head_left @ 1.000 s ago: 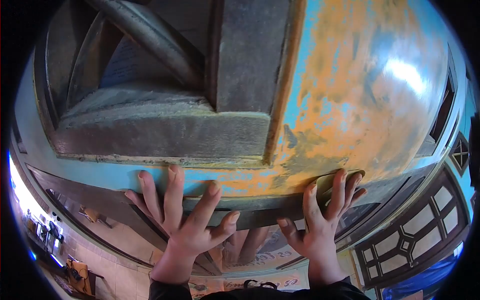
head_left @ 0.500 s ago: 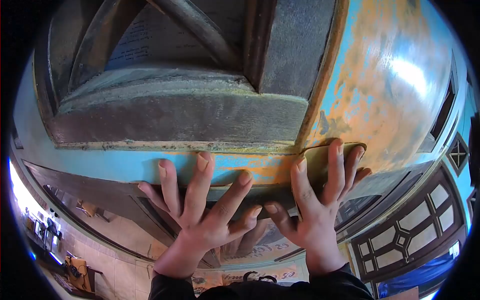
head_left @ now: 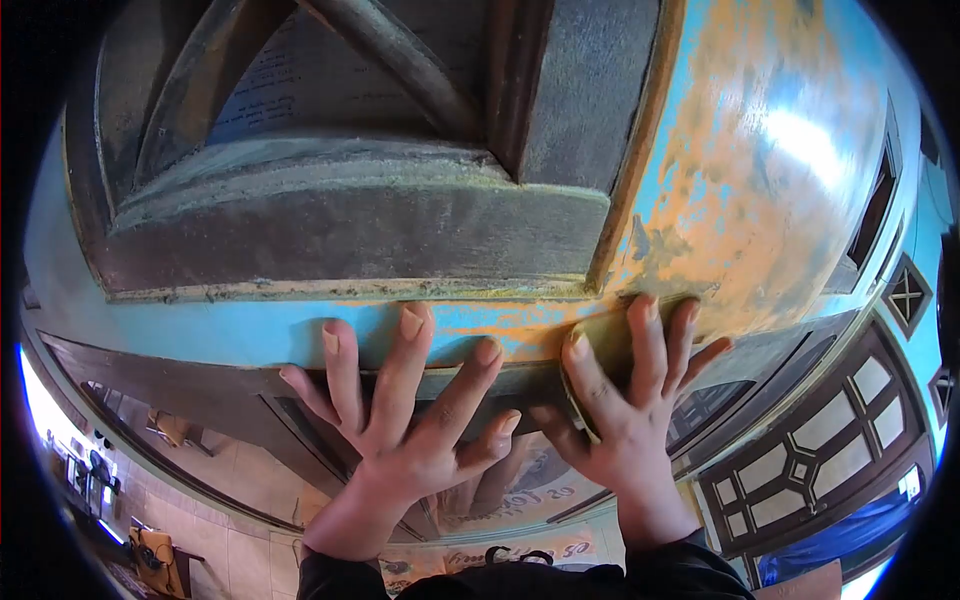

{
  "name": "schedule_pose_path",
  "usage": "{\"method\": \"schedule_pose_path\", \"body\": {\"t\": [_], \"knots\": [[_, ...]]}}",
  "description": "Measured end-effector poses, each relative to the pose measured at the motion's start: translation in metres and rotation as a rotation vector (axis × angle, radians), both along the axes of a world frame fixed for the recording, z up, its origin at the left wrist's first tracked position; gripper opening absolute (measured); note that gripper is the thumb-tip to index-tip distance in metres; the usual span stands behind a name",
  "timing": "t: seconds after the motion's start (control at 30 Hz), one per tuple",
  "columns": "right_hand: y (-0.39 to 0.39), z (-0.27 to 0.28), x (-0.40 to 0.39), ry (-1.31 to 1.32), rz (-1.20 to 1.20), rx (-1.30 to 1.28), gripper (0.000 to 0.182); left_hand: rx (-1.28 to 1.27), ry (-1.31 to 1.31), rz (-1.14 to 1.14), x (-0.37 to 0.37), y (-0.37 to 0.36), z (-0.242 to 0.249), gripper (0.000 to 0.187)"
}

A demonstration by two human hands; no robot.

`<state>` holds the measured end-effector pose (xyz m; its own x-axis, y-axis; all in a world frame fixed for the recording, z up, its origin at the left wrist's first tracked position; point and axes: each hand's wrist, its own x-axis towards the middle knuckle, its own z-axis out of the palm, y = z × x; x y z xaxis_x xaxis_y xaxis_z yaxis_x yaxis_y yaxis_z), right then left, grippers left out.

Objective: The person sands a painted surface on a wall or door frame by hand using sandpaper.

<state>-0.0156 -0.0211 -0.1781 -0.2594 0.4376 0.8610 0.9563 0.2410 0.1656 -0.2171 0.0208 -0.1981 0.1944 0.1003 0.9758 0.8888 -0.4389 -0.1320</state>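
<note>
My left hand (head_left: 408, 445) is spread open, its fingertips resting on the narrow blue-painted strip (head_left: 250, 335) below a dark wooden frame (head_left: 350, 240). To its right, my right hand (head_left: 625, 435) presses a thin olive-brown sheet of sandpaper (head_left: 608, 342) against the wall near the frame's lower right corner. The fingers of that hand are spread over the sheet, and its lower part hangs down by the thumb. Around the sheet, the wall surface (head_left: 740, 220) is patchy, with orange showing through worn blue paint.
Dark wood with glass panes lies beneath the painted strip. At the right are a panelled door (head_left: 815, 460) and blue cloth (head_left: 850, 535). Toward the lower left, a brown chair (head_left: 155, 560) stands on a tiled floor (head_left: 245, 545).
My right hand has slid a little left and down along the wall with the sandpaper. My left hand stays in nearly the same place.
</note>
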Motion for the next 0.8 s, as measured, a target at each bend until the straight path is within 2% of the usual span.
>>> {"method": "schedule_pose_path", "body": {"t": [0.1, 0.23, 0.37, 0.47, 0.6, 0.73, 0.8], "knots": [[0.001, 0.024, -0.009, 0.038, -0.011, -0.009, 0.055, -0.013, -0.002, 0.013, 0.001, -0.002, 0.001, 0.054], [-0.004, -0.001, -0.009, 0.058, 0.014, -0.028, 0.054, -0.038, -0.052, -0.002, 0.003, -0.002, 0.000, 0.047], [0.002, 0.013, -0.009, 0.031, 0.024, 0.027, 0.055, -0.068, -0.085, -0.014, 0.004, -0.003, 0.000, 0.042], [0.002, 0.026, -0.014, 0.032, 0.028, 0.023, 0.056, -0.025, -0.028, -0.030, 0.000, -0.002, 0.000, 0.047], [0.002, -0.007, 0.001, 0.016, 0.027, 0.036, 0.059, -0.022, -0.025, -0.024, 0.002, -0.003, 0.003, 0.048], [0.001, 0.027, -0.008, 0.038, 0.026, 0.023, 0.059, -0.040, -0.080, -0.037, 0.006, -0.002, 0.001, 0.045], [-0.001, 0.027, -0.009, 0.043, 0.028, 0.011, 0.059, -0.046, -0.113, -0.044, 0.008, -0.002, -0.001, 0.044]]}}
